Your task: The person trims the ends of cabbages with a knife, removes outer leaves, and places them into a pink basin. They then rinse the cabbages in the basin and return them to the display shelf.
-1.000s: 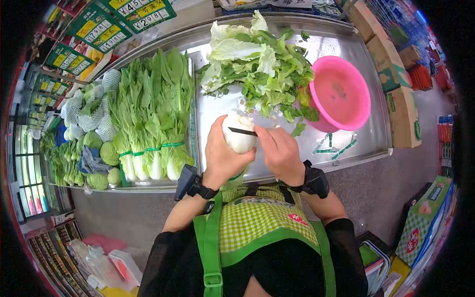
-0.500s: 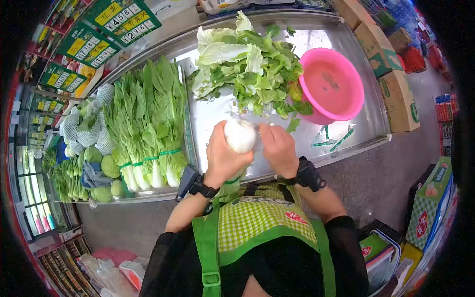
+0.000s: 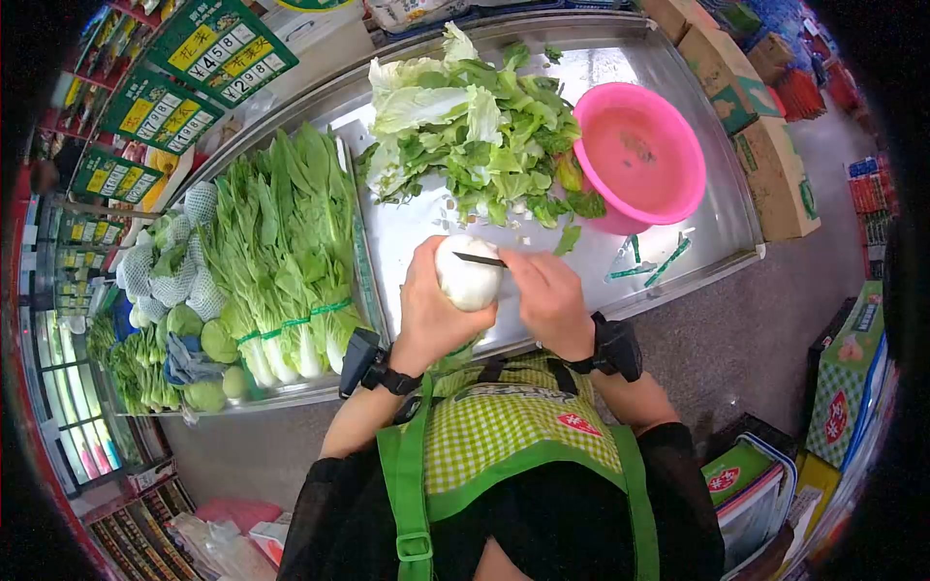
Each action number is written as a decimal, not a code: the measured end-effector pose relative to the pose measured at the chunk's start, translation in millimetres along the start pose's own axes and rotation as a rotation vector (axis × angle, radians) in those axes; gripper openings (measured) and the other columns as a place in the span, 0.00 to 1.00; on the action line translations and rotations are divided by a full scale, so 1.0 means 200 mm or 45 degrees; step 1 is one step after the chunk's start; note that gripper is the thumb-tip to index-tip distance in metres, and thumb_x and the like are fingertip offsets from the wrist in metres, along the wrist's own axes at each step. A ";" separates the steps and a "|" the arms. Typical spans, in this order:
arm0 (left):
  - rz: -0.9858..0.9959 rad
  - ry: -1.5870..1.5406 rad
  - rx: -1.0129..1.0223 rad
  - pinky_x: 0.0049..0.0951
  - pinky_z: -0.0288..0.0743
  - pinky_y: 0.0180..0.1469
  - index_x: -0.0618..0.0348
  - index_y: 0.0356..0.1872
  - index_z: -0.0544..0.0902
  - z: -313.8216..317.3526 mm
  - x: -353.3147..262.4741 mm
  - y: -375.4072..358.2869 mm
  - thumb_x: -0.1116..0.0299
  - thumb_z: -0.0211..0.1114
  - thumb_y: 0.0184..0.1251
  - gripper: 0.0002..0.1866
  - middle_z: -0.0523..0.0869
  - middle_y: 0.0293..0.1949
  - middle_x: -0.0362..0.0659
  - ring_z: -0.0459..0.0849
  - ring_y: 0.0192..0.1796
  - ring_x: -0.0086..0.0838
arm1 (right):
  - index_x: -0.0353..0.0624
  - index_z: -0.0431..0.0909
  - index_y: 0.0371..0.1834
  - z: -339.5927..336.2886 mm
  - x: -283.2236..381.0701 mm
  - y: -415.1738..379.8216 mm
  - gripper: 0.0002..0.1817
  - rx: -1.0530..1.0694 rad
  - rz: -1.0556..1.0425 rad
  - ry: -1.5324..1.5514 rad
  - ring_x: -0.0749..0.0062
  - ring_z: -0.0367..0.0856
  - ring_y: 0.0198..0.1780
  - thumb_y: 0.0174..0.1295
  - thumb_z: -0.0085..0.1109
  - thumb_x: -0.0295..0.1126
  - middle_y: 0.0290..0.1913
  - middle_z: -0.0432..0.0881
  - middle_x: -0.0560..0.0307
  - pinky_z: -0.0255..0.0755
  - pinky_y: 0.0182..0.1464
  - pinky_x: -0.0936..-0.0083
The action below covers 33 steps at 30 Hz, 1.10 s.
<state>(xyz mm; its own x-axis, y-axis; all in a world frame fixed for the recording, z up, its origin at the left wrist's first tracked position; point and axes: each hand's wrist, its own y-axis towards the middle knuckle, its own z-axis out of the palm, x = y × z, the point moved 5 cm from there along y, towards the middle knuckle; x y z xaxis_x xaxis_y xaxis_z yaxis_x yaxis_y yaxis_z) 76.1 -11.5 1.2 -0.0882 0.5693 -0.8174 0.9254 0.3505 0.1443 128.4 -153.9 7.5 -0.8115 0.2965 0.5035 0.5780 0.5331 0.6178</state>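
Observation:
My left hand [image 3: 429, 308] is wrapped round a Chinese cabbage [image 3: 469, 287], its smooth white base turned up toward me. Some green leaf shows below that hand; the rest of the head is hidden. In my right hand [image 3: 554, 302] is a small knife [image 3: 480, 259], its handle covered by my fingers. The dark, narrow blade lies across the upper part of the white base. Just beyond my hands, a heap of loose green and pale leaves [image 3: 489, 136] rests on the metal tray [image 3: 407, 221], with small trimmed bits scattered at its near side.
A pink basin [image 3: 643, 160] of cloudy water stands right of the leaves. Green tape strips [image 3: 668, 261] lie near the tray's right edge. Bundled leafy greens [image 3: 291, 252] and netted produce [image 3: 174, 261] fill the left side. Cardboard boxes [image 3: 775, 179] flank the tray's right end.
The knife blade, hardly visible before beside the white base, now lies across its top in plain view. My view has shifted slightly; both hands keep their hold.

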 end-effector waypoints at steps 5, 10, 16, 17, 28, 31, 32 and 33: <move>-0.144 -0.071 0.125 0.35 0.73 0.47 0.62 0.52 0.65 -0.01 0.00 -0.01 0.66 0.73 0.31 0.40 0.77 0.42 0.52 0.78 0.45 0.41 | 0.35 0.74 0.43 0.09 -0.12 -0.09 0.19 0.157 0.100 -0.205 0.56 0.76 0.31 0.43 0.51 0.18 0.28 0.76 0.49 0.71 0.33 0.65; 0.033 -0.176 0.133 0.32 0.71 0.50 0.62 0.53 0.64 -0.04 -0.01 -0.04 0.67 0.74 0.30 0.42 0.75 0.43 0.49 0.77 0.48 0.36 | 0.38 0.74 0.38 0.39 -0.65 -0.57 0.11 0.563 0.628 -0.517 0.52 0.77 0.33 0.49 0.51 0.25 0.30 0.77 0.47 0.71 0.33 0.62; 0.028 -0.144 0.094 0.33 0.71 0.50 0.62 0.51 0.66 -0.03 0.00 -0.04 0.67 0.74 0.29 0.40 0.74 0.44 0.50 0.76 0.47 0.38 | 0.39 0.76 0.42 0.16 -0.26 -0.19 0.10 0.056 0.792 0.493 0.80 0.71 0.27 0.56 0.56 0.26 0.27 0.75 0.59 0.64 0.28 0.81; 0.010 -0.122 0.107 0.35 0.71 0.49 0.62 0.50 0.68 -0.01 0.02 -0.05 0.67 0.74 0.28 0.39 0.75 0.43 0.51 0.76 0.46 0.41 | 0.38 0.77 0.41 0.12 -0.18 -0.09 0.10 0.088 0.857 0.757 0.85 0.68 0.27 0.56 0.57 0.27 0.26 0.74 0.62 0.62 0.27 0.84; 0.355 0.005 0.210 0.37 0.67 0.52 0.61 0.50 0.69 -0.03 -0.03 -0.09 0.67 0.74 0.26 0.39 0.74 0.45 0.50 0.73 0.50 0.45 | 0.34 0.74 0.48 0.12 -0.63 -0.04 0.18 -0.265 0.549 0.080 0.68 0.79 0.36 0.53 0.57 0.27 0.38 0.81 0.50 0.71 0.41 0.76; 0.667 0.277 0.434 0.43 0.61 0.56 0.58 0.51 0.69 0.07 -0.01 -0.09 0.66 0.75 0.25 0.40 0.73 0.48 0.48 0.71 0.52 0.43 | 0.35 0.74 0.49 0.11 -0.82 -0.16 0.17 -0.125 0.823 0.268 0.73 0.77 0.35 0.55 0.56 0.28 0.36 0.80 0.54 0.70 0.39 0.79; 0.779 0.519 0.501 0.49 0.61 0.54 0.55 0.52 0.69 0.10 0.00 -0.11 0.66 0.73 0.29 0.39 0.74 0.50 0.47 0.70 0.55 0.42 | 0.35 0.74 0.47 0.15 -0.82 -0.23 0.16 -0.002 1.029 0.471 0.76 0.77 0.33 0.56 0.56 0.29 0.32 0.80 0.57 0.69 0.38 0.81; 0.893 0.703 0.603 0.53 0.59 0.55 0.51 0.53 0.69 0.19 0.12 -0.14 0.68 0.67 0.40 0.31 0.74 0.50 0.45 0.70 0.56 0.41 | 0.35 0.76 0.43 0.16 -0.76 -0.25 0.13 0.169 1.081 0.403 0.79 0.75 0.30 0.57 0.56 0.30 0.28 0.79 0.59 0.68 0.35 0.82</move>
<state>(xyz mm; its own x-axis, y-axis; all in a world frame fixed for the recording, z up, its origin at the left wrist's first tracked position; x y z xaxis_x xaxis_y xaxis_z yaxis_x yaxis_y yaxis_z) 62.3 -35.4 -44.4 0.4848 0.8401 -0.2433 0.8744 -0.4586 0.1586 220.3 -200.0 -118.5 -0.0459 0.4102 0.9109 0.9394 0.3277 -0.1003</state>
